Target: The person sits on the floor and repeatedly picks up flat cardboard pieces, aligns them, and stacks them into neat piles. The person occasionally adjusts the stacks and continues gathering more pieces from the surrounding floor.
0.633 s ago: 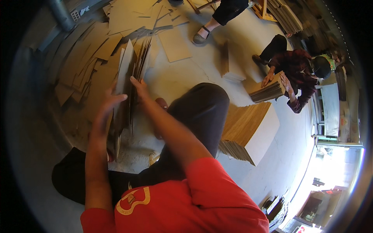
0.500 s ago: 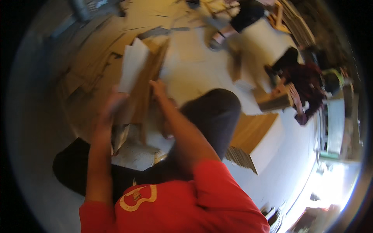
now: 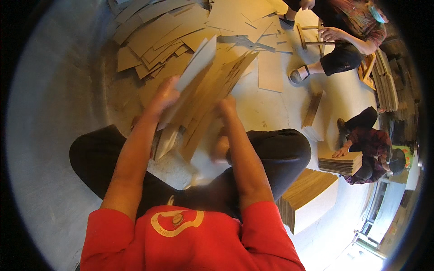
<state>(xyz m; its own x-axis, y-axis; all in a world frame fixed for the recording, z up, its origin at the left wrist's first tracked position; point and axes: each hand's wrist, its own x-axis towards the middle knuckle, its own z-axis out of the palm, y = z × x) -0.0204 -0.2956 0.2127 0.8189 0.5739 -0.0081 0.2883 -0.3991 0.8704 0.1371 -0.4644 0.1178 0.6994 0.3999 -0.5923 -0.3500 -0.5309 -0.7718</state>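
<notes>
Pale floor (image 3: 266, 110) (finely cracked), wooden stool (image 3: 302, 37), bright light (image 3: 359, 261) lower right

Strapped sandal (image 3: 297, 76), probably a wooden stool (image 3: 301, 37)

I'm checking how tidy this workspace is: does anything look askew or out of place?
Yes. Beyond the hands, loose sheets lie strewn across the floor, overlapping at many angles, unlike the neat stack at right. Between left hand and right hand, the upright sheets also look uneven, their edges not flush.
</notes>
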